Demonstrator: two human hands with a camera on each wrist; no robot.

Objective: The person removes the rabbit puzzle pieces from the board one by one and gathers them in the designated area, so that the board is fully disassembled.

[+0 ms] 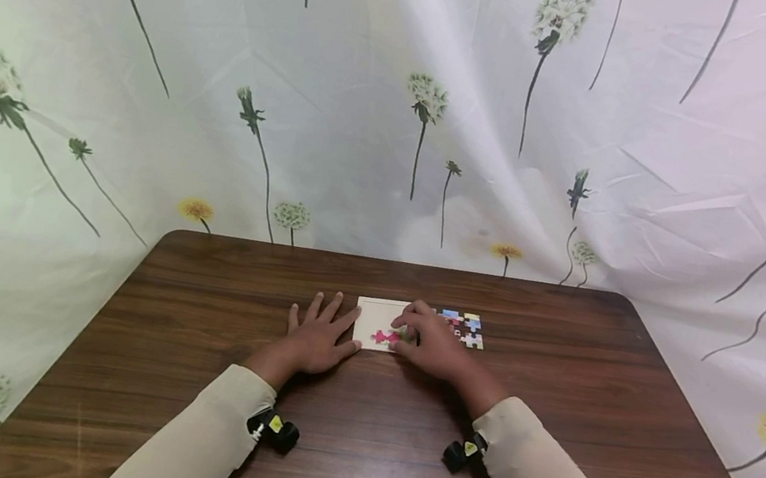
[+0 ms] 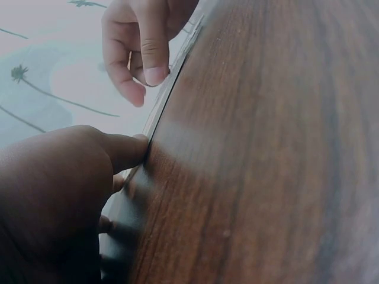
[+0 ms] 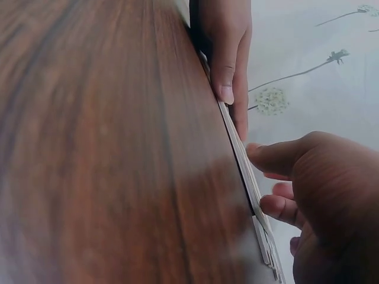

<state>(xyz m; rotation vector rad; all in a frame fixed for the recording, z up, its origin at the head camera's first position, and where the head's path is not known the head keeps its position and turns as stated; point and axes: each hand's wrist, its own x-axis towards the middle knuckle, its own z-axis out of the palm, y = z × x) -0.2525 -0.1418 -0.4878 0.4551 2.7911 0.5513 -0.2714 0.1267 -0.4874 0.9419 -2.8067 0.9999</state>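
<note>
A pale, flat puzzle board (image 1: 376,312) lies on the table, with pink joined puzzle pieces (image 1: 382,338) at its lower middle. My left hand (image 1: 315,344) rests spread at the board's left side, thumb and index fingertips right at its edge. Over the right half of the board is my right hand (image 1: 437,345), its fingers bent and thumb apart from them, fingertips close to the pieces. Nothing shows between the thumb and fingers in the left wrist view. Part of the board is hidden beneath the right hand.
More puzzle pieces (image 1: 471,332) lie to the right of the board, partly covered by the right hand. The brown wooden table (image 1: 360,464) ends at the back against a hanging cloth (image 1: 360,100) printed with dandelions.
</note>
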